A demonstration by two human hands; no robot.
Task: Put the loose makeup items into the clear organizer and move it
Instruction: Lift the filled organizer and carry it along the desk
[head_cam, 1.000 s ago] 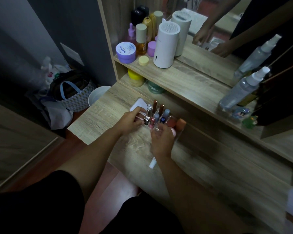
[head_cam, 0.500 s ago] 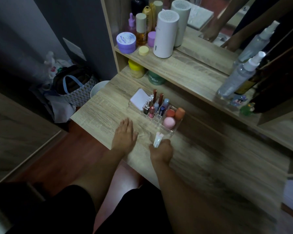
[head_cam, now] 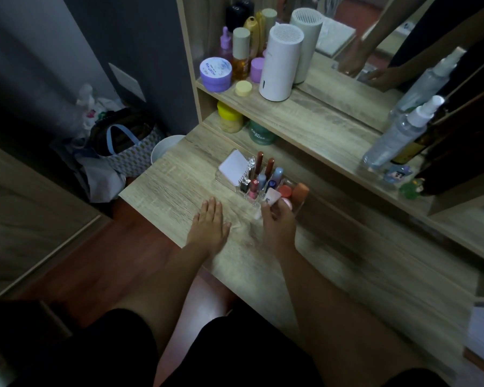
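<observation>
wood vanity desk (head_cam: 179,191), bare stretch at near left edge and to the right. clear organizer (head_cam: 263,188) mid-desk, near the shelf (head_cam: 305,121). left hand (head_cam: 208,223) flat on desk, fingers spread. right hand (head_cam: 277,219) pinches small white tube (head_cam: 271,197) at organizer's front; tube partly hidden, blurred. about seven upright lip items inside, one white compact (head_cam: 233,165).

Right hand (head_cam: 277,222) smeared by motion, covering most of small white tube (head_cam: 271,197) and near corner of clear organizer (head_cam: 298,209). Desk (head_cam: 375,280) blurred rightward. Lipstick labels too small to read.
</observation>
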